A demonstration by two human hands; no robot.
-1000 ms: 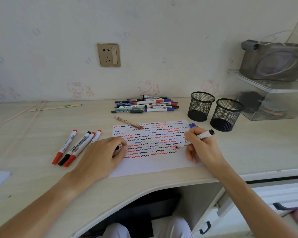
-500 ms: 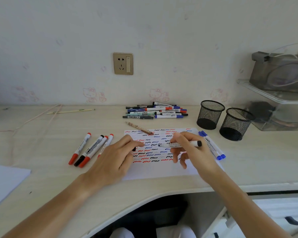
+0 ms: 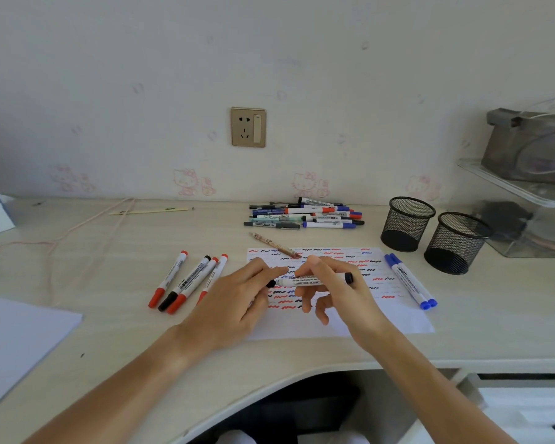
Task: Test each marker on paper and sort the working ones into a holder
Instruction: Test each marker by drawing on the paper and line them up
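The white paper (image 3: 394, 318) carries red, blue and black squiggles. Two black mesh holders (image 3: 407, 224) stand on the pale woodgrain table (image 3: 109, 251); the wall's (image 3: 186, 182) faint pink motifs look like cartoon cats.

Holders (image 3: 407, 223) right of paper (image 3: 398, 318)

Both forearms are bare up to the frame edge, no sleeves, watch or rings showing. The left hand (image 3: 237, 302) and right hand (image 3: 337, 293) have short, unpainted nails. White trousers (image 3: 237, 439) show below.
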